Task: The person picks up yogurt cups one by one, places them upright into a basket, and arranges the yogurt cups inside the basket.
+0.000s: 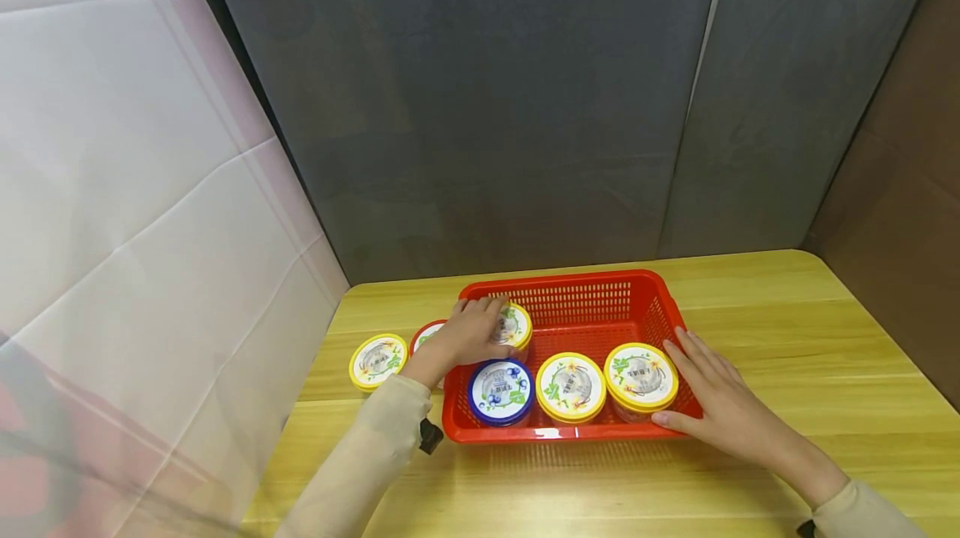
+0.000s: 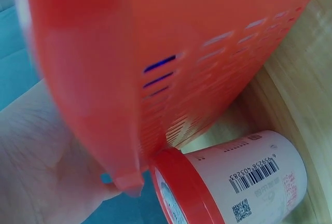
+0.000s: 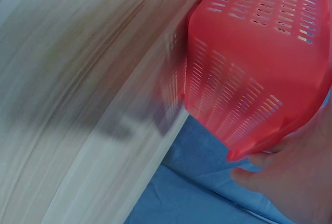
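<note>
A red plastic basket (image 1: pixel 555 433) sits on the wooden table with several lidded tubs in it. My left hand (image 1: pixel 468 336) reaches over the basket's left rim and holds a yellow-lidded tub (image 1: pixel 516 326) in the back left corner, fingers on its far side and thumb on the near side. Along the front stand a blue-lidded tub (image 1: pixel 501 392) and two yellow-lidded ones, a middle tub (image 1: pixel 571 388) and a right tub (image 1: pixel 642 376). With fingers fairly straight and spread, my right hand (image 1: pixel 716 396) rests on the right rim, thumb beside the right tub.
Outside the basket on the left stand a yellow-lidded tub (image 1: pixel 378 360) and a red-lidded tub (image 2: pixel 233 182), partly hidden by my left arm in the head view. A white wall (image 1: pixel 165 154) bounds the left, a dark grey panel (image 1: pixel 480 104) the back.
</note>
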Tool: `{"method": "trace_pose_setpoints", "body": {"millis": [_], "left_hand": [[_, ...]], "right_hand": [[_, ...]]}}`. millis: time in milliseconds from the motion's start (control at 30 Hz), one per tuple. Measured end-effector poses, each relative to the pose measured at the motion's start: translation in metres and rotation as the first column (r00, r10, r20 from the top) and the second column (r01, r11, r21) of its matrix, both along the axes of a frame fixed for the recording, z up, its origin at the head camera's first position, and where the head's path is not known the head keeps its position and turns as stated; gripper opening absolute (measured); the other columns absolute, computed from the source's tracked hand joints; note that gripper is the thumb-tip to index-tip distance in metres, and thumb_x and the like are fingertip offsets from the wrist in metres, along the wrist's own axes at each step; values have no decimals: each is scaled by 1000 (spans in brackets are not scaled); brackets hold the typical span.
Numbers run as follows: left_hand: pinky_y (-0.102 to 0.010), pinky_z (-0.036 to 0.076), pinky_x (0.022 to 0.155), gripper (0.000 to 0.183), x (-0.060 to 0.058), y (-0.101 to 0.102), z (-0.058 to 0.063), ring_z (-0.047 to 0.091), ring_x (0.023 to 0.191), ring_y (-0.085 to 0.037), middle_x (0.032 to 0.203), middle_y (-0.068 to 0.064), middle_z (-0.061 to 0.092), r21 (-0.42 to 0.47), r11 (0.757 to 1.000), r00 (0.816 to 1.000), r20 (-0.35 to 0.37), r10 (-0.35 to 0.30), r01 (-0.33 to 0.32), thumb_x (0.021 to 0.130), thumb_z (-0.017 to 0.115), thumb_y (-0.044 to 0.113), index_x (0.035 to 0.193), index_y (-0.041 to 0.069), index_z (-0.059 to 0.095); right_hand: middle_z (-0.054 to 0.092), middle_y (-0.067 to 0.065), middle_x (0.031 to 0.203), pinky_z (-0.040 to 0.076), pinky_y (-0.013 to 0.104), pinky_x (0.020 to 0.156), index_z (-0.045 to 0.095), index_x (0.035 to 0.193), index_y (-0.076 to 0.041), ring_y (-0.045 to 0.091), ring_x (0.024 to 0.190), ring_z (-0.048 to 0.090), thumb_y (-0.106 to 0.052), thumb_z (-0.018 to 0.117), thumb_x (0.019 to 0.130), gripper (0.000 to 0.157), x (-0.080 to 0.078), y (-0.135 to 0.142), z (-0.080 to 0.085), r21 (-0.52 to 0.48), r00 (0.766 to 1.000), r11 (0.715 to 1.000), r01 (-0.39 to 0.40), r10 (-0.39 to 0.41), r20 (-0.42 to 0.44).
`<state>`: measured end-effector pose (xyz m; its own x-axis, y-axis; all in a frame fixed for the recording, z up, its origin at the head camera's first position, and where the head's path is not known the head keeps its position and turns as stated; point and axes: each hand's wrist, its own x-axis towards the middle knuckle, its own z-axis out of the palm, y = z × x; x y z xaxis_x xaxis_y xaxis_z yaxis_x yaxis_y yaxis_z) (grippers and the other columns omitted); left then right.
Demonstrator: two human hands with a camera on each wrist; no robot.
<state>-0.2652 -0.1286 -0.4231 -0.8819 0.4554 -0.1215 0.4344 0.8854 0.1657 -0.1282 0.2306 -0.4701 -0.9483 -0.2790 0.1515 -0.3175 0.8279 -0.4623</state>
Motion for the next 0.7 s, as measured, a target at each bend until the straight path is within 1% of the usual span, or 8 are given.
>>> {"method": "trace_pose_setpoints", "body": {"millis": [133,267,533,700], "left_hand": [[-54,17,120,94,0,0,-1,36,138,-29,148,-7,42,3,1000,1000,9,10,-10,73,71,56,148,19,28],[-53,16,120,94,1,1,0,35,138,-29,148,-6,42,7,1000,1000,14,16,-16,72,71,56,148,19,28],[-55,15,120,94,1,2,0,34,140,-30,148,-8,41,8,1000,1000,24,17,-17,74,71,53,148,18,27],[-56,15,119,93,1,2,-1,35,139,-30,148,-8,41,6,1000,1000,15,13,-13,75,70,54,148,17,27]], "right_hand": [[7,10,161,9,58,118,15,153,-19,34,148,9,-63,63,77,100,0,0,0,-1,1000,1000,-2,2,1],[7,10,161,8,57,119,15,153,-19,33,148,9,-63,63,78,99,0,0,-1,-1,1000,1000,-3,3,1],[8,10,161,13,61,115,16,153,-19,34,148,10,-64,63,77,100,0,0,0,2,1000,1000,-1,1,-1],[7,9,161,11,61,116,15,153,-19,34,148,9,-64,63,77,101,0,0,-1,-3,1000,1000,2,-2,7]]}}
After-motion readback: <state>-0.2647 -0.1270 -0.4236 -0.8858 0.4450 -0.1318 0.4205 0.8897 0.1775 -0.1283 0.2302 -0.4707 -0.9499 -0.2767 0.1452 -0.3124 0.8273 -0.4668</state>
